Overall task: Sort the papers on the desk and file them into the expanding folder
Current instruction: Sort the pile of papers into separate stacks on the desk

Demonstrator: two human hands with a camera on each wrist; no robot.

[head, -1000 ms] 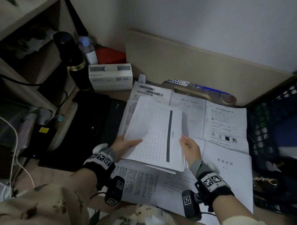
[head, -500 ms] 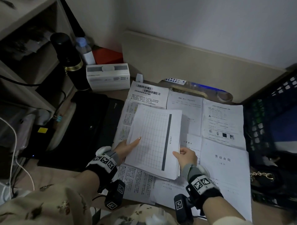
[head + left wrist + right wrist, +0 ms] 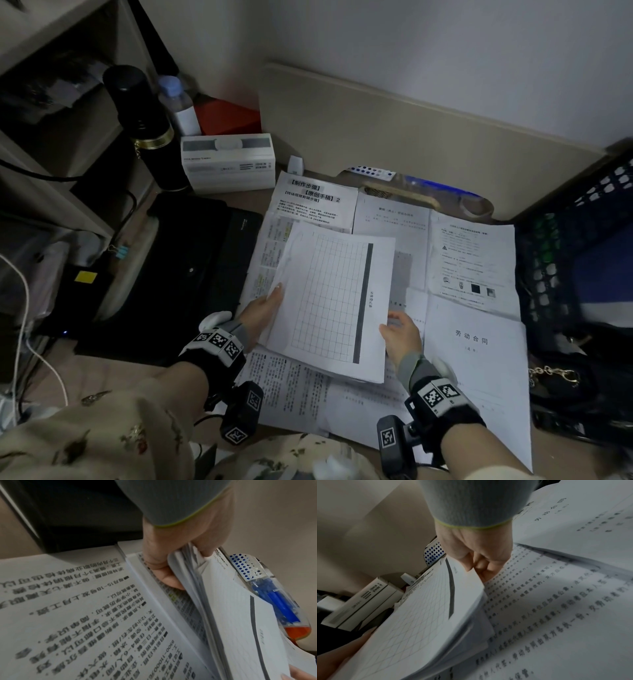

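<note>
Both hands hold a small stack of papers, with a grid sheet on top, just above the desk. The left hand has its fingers clamped on the left edge. The right hand pinches the right edge. Many loose papers lie spread near and right. The black folder on the left looks shut. Nothing looks filed yet.

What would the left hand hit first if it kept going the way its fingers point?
The left hand grips the gridded stack at its left edge, fingers pointing up-right across the desk. Beyond the stack, probably the sheet with bold bracketed headings; depth is unclear.
</note>
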